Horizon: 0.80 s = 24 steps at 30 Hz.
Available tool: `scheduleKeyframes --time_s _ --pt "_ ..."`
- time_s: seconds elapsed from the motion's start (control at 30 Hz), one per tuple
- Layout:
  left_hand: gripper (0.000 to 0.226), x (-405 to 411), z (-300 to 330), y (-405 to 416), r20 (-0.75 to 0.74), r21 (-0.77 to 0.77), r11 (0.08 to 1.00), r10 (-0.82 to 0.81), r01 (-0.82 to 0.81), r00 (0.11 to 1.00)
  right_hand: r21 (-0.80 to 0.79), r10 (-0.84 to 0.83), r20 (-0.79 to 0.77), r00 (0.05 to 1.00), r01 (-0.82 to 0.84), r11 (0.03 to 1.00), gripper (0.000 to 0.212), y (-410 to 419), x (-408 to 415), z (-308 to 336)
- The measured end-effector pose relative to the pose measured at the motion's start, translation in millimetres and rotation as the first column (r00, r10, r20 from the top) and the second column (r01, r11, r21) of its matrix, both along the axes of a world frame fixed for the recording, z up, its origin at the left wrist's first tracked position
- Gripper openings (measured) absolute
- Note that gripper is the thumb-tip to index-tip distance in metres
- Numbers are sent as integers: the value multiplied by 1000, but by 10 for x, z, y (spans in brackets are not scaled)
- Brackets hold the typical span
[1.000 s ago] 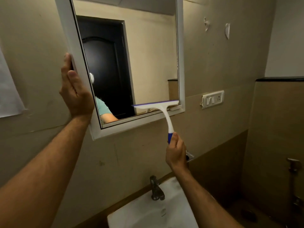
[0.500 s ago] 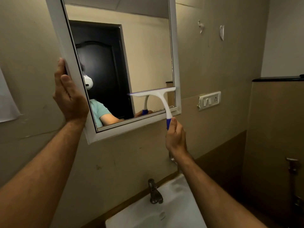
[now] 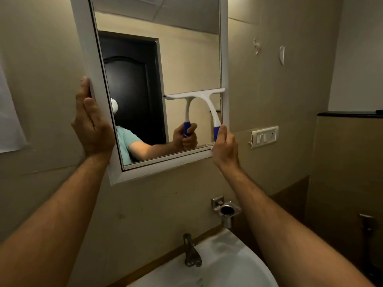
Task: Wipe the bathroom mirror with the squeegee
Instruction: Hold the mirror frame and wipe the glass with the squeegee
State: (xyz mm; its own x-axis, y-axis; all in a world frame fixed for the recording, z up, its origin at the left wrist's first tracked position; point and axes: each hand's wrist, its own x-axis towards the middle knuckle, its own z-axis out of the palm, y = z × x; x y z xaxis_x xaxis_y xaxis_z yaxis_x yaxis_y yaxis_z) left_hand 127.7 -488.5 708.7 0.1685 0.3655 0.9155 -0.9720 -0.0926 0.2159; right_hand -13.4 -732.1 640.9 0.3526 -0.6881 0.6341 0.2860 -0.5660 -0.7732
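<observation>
Pressing flat on the glass, the squeegee (image 3: pixel 199 96) has its white blade sitting level across the lower right part of the mirror (image 3: pixel 186 59), one end touching the right side of the white frame. Right hand (image 3: pixel 224 145) has its fingers wrapped tight round the blue grip, just by the mirror's bottom right corner. Left hand (image 3: pixel 91 125) is flat and open along the mirror's left frame edge. Below the mirror: tap (image 3: pixel 191 251), white sink (image 3: pixel 238 266).
</observation>
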Motion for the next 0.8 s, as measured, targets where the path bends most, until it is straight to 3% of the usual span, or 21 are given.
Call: scheduleKeyframes --time_s 0.23,0.37,0.53,0.67,0.8 --pt "41 -68 3 24 -9 7 1000 -14 14 1000 79 31 -8 999 -30 996 45 142 16 -444" --pt "40 -65 6 24 -7 12 1000 -11 11 1000 8 4 74 997 -5 1000 47 200 25 70" --pt "40 -79 1 28 -2 26 1000 18 -18 1000 63 26 147 989 -36 997 49 255 112 650" --pt "41 -109 24 51 -19 32 999 27 -26 999 25 -1 67 998 -1 1000 46 255 151 343" --pt "41 -92 1 48 -19 27 998 48 -47 999 54 31 81 996 -35 998 44 247 158 84"
